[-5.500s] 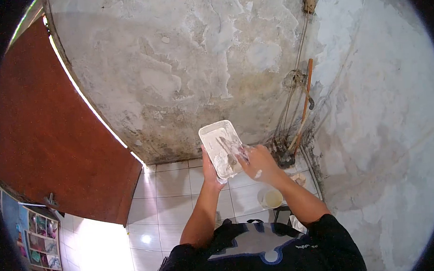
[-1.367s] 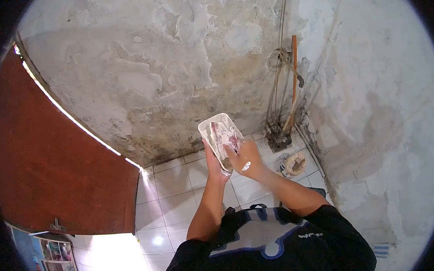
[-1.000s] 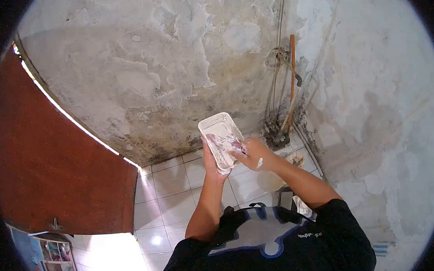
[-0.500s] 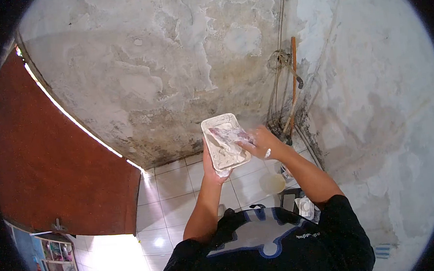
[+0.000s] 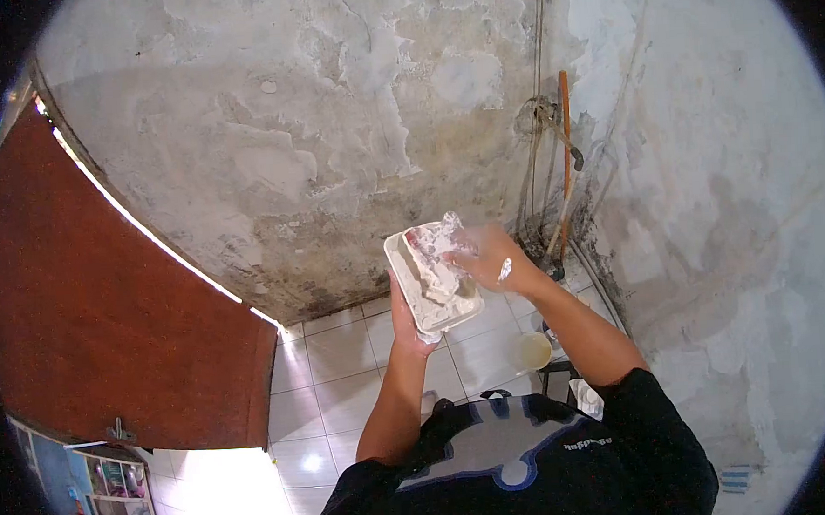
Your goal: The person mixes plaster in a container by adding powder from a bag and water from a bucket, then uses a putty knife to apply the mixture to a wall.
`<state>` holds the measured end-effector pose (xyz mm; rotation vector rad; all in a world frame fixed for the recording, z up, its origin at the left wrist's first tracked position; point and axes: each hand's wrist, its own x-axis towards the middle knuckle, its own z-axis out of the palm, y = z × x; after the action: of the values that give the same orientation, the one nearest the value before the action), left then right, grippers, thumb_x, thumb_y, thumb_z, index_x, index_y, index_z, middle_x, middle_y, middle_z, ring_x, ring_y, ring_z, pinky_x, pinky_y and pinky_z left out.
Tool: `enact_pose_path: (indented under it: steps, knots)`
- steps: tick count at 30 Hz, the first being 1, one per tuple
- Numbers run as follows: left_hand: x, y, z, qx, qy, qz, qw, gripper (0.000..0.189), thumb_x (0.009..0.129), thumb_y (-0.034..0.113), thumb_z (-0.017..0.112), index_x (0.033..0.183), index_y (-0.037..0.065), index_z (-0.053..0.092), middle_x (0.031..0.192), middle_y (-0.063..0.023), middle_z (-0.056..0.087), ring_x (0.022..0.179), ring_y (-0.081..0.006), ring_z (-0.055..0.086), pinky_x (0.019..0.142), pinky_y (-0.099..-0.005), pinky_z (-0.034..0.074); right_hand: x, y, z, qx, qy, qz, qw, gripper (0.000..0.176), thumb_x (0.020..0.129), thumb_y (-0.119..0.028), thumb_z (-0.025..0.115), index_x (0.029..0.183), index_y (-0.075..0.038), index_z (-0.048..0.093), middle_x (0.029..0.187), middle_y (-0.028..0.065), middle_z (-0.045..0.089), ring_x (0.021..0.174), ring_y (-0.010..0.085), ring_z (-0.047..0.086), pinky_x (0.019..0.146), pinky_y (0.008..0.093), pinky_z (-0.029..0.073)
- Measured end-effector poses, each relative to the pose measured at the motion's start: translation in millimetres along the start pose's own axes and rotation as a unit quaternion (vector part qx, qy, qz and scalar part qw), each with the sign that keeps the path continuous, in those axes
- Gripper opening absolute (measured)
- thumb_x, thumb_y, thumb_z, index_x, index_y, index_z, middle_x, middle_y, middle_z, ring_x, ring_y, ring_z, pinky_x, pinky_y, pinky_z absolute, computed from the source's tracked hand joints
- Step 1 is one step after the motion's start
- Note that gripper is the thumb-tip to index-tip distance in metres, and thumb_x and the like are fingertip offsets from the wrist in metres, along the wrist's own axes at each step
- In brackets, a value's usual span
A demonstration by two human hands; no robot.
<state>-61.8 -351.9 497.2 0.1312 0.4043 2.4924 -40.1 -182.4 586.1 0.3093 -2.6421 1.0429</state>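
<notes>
Right hand [image 5: 492, 261] has shifted up toward the tray's far end since the last frame, coated scraper [image 5: 436, 256] going with it. We see the white tray [image 5: 394, 260] at centre frame, held up in front of the wall [image 5: 335, 206]. Left hand [image 5: 409, 329] cups it from below, fingers along the left side, some hidden; right fingers look closed on the scraper, blurred. We'd flag paste [image 5: 429, 305] sliding off the scraper over the right rim, since the load sits toward that side. Smeared fingers could make the scraper slip, and a hard push might tip the tray off one palm. Drips could reach the floor tiles [image 5: 343, 354] or pale tub [image 5: 535, 352], lower right of centre.
</notes>
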Motion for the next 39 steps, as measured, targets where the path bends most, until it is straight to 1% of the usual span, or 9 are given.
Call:
enact_pose_path:
  steps: [2, 5, 8, 11, 14, 27, 33, 35, 39]
  knots:
    - [0, 2, 2, -0.009, -0.010, 0.009, 1.000, 0.063, 0.100, 0.056, 0.037, 0.146, 0.012, 0.040, 0.143, -0.0114, 0.049, 0.126, -0.0307, 0.052, 0.105, -0.0501, 0.045, 1, 7, 4, 0.089, -0.046, 0.133, 0.986, 0.032, 0.087, -0.024, 0.071, 0.098, 0.005, 0.067, 0.084, 0.0142, 0.068, 0.075, 0.0244, 0.063, 0.069, 0.0367, 0.048]
    - [-1, 9, 6, -0.029, -0.027, 0.026, 0.999, 0.063, 0.100, 0.055, 0.038, 0.146, 0.011, 0.040, 0.143, -0.0115, 0.049, 0.125, -0.0305, 0.053, 0.105, -0.0491, 0.045, -11, 19, 11, 0.237, 0.018, 0.155, 0.959, 0.037, 0.085, -0.031, 0.074, 0.093, 0.005, 0.070, 0.077, 0.0132, 0.069, 0.069, 0.0202, 0.060, 0.067, 0.0374, 0.047]
    - [0, 12, -1, -0.043, -0.022, 0.029, 0.998, 0.065, 0.100, 0.057, 0.038, 0.146, 0.011, 0.039, 0.143, -0.0105, 0.049, 0.125, -0.0304, 0.053, 0.105, -0.0492, 0.045, -20, 21, 11, 0.223, 0.010, 0.215, 0.951, 0.037, 0.086, -0.030, 0.074, 0.095, 0.006, 0.069, 0.078, 0.0095, 0.069, 0.071, 0.0129, 0.054, 0.067, 0.0342, 0.047]
    - [-1, 11, -2, -0.032, -0.024, 0.020, 0.999, 0.069, 0.098, 0.060, 0.039, 0.147, 0.012, 0.039, 0.144, -0.0097, 0.049, 0.125, -0.0304, 0.053, 0.104, -0.0498, 0.046, -27, 39, 22, 0.237, 0.088, 0.135, 0.958, 0.038, 0.086, -0.030, 0.074, 0.097, 0.006, 0.069, 0.081, 0.0108, 0.070, 0.072, 0.0142, 0.056, 0.069, 0.0338, 0.047]
    - [-2, 8, 1, -0.013, -0.018, 0.017, 1.000, 0.072, 0.097, 0.063, 0.039, 0.147, 0.011, 0.037, 0.145, -0.0102, 0.048, 0.126, -0.0309, 0.053, 0.105, -0.0499, 0.045, -29, 36, 10, 0.176, 0.088, 0.120, 0.973, 0.037, 0.087, -0.029, 0.073, 0.098, 0.006, 0.069, 0.083, 0.0115, 0.071, 0.073, 0.0146, 0.057, 0.071, 0.0331, 0.048]
    - [1, -2, 1, 0.007, -0.036, 0.039, 0.999, 0.073, 0.097, 0.063, 0.038, 0.150, 0.011, 0.033, 0.149, -0.0100, 0.042, 0.131, -0.0318, 0.047, 0.108, -0.0487, 0.041, -25, 53, 2, 0.283, 0.072, 0.148, 0.945, 0.034, 0.088, -0.028, 0.073, 0.096, 0.004, 0.069, 0.081, 0.0062, 0.069, 0.074, 0.0099, 0.056, 0.068, 0.0299, 0.047]
    - [10, 7, 12, 0.038, -0.012, 0.136, 0.990, 0.076, 0.097, 0.065, 0.035, 0.152, 0.013, 0.029, 0.152, -0.0084, 0.039, 0.135, -0.0306, 0.044, 0.111, -0.0481, 0.038, -37, 46, 27, 0.320, 0.129, 0.218, 0.913, 0.027, 0.089, -0.022, 0.072, 0.098, 0.003, 0.069, 0.079, 0.0020, 0.066, 0.073, 0.0090, 0.057, 0.065, 0.0273, 0.046]
    - [13, 9, 5, 0.046, -0.026, 0.129, 0.990, 0.077, 0.097, 0.066, 0.034, 0.152, 0.013, 0.027, 0.152, -0.0080, 0.038, 0.135, -0.0305, 0.043, 0.111, -0.0479, 0.039, -38, 36, 31, 0.411, 0.150, 0.265, 0.859, 0.028, 0.088, -0.019, 0.074, 0.102, 0.004, 0.067, 0.086, 0.0023, 0.067, 0.078, 0.0102, 0.059, 0.068, 0.0275, 0.048]
    - [14, 9, 0, 0.087, -0.018, 0.145, 0.985, 0.081, 0.095, 0.067, 0.038, 0.153, 0.013, 0.025, 0.153, -0.0110, 0.035, 0.136, -0.0326, 0.041, 0.112, -0.0480, 0.037, -35, 29, 37, 0.484, 0.189, 0.244, 0.819, 0.027, 0.088, -0.016, 0.073, 0.105, 0.004, 0.065, 0.095, 0.0055, 0.068, 0.083, 0.0114, 0.061, 0.072, 0.0277, 0.049]
